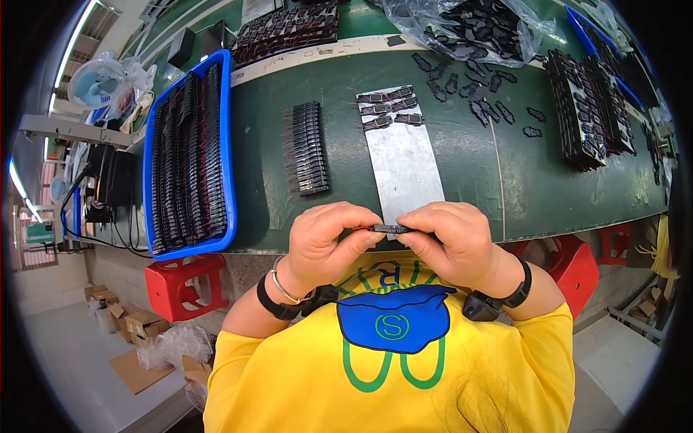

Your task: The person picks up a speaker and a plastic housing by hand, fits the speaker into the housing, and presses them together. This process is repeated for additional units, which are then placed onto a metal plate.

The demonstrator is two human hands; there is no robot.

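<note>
My left hand (325, 234) and my right hand (456, 234) meet at the table's front edge. Both pinch the ends of one small black plastic part (388, 229), held level between thumbs and forefingers. Just beyond it lies a long pale board (406, 169), its near end behind my fingers. Several black parts with red wires (391, 108) rest in pairs on the board's far end. Left of the board, a column of dark parts with thin red wires (309, 148) lies packed side by side on the green table (263, 166).
A blue tray (229, 155) full of wired black parts stands at the left. Loose flat black pieces (476, 90) spread out from a clear plastic bag (404, 16) at the back. Loaded boards are stacked (577, 108) at the right. Red stools (170, 289) sit below the table edge.
</note>
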